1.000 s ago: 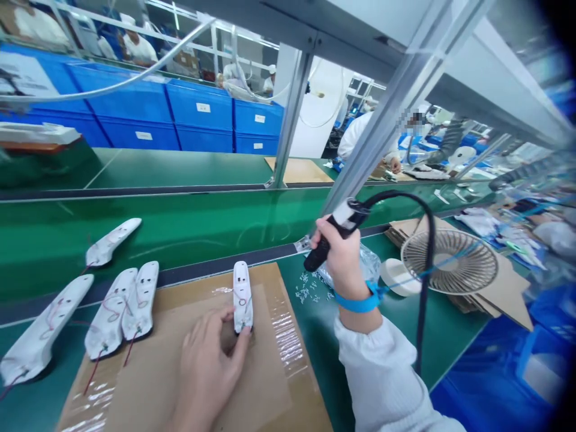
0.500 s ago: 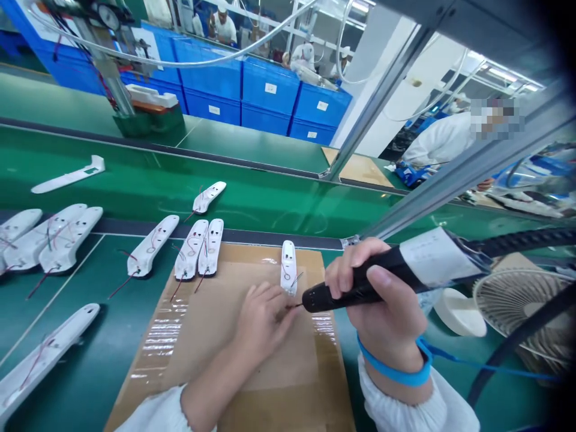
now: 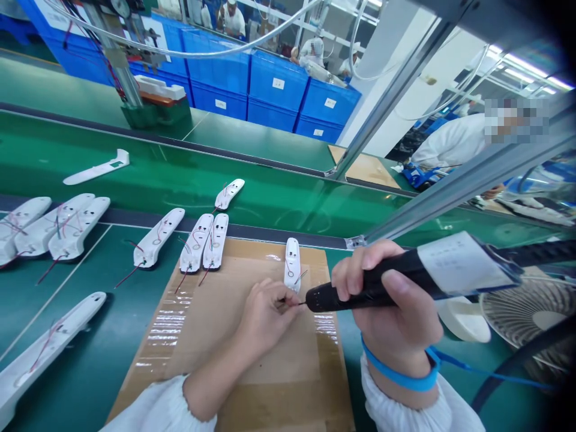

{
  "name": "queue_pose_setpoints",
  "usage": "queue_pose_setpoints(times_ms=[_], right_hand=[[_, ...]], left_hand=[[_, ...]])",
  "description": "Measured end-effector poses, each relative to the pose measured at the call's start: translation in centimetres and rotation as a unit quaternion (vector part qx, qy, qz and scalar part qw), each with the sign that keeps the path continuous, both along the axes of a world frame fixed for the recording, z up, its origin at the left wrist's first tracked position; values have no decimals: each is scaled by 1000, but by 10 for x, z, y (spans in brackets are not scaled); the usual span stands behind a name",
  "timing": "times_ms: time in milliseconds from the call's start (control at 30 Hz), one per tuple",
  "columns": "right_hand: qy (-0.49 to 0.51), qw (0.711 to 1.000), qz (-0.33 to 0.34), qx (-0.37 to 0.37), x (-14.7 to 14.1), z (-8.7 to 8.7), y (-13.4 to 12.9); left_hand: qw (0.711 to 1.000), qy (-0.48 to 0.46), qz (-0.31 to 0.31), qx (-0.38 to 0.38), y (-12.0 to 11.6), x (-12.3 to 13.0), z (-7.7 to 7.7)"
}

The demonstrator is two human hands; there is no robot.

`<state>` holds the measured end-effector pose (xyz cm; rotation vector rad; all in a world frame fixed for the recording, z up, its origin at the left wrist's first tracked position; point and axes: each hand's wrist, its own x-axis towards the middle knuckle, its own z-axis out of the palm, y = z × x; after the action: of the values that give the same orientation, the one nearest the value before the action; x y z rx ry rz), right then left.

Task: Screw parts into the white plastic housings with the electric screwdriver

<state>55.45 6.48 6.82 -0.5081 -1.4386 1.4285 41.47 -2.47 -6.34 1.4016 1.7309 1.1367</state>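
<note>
My right hand [image 3: 396, 294] is wrapped around a black electric screwdriver [image 3: 373, 279], held nearly level with its bit pointing left. The fingers of my left hand [image 3: 270, 309] are pinched together at the bit's tip; whatever sits between them is too small to make out. Just behind those fingertips lies a white plastic housing [image 3: 292, 261] with thin wires, on a taped cardboard sheet [image 3: 225, 372]. Two similar wired housings [image 3: 197, 243] rest side by side at the sheet's far left corner.
More white housings [image 3: 78, 231] lie to the left, with a long one [image 3: 49, 348] nearer me. Others sit on the green belt [image 3: 292, 204] beyond. At right are a fan [image 3: 535, 309], a white round part [image 3: 463, 321] and a slanting metal post [image 3: 432, 198]. A co-worker [image 3: 454, 144] works behind it.
The white parts on the green belt have moved to the right. My view has shifted slightly. Both hands stay close together at the screwdriver's tip.
</note>
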Motion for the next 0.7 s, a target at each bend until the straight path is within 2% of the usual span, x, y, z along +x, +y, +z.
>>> queue_pose_setpoints(times_ms=[100, 233, 300, 433, 567, 700], right_hand=[[1, 1000, 4, 3, -1, 1, -1], [7, 1000, 6, 22, -6, 6, -8], [2, 999, -3, 39, -11, 5, -13], [-32, 997, -10, 64, -21, -9, -19], [-70, 994, -17, 85, -27, -27, -18], [-66, 995, -12, 75, -29, -32, -17]], left_hand=[[1000, 22, 1, -2, -1, -1, 1], [994, 81, 67, -16, 0, -1, 3], [991, 99, 75, -42, 1, 0, 4], [987, 122, 35, -95, 3, 1, 7], [985, 131, 29, -104, 3, 1, 9], [986, 125, 29, -106, 3, 1, 9]])
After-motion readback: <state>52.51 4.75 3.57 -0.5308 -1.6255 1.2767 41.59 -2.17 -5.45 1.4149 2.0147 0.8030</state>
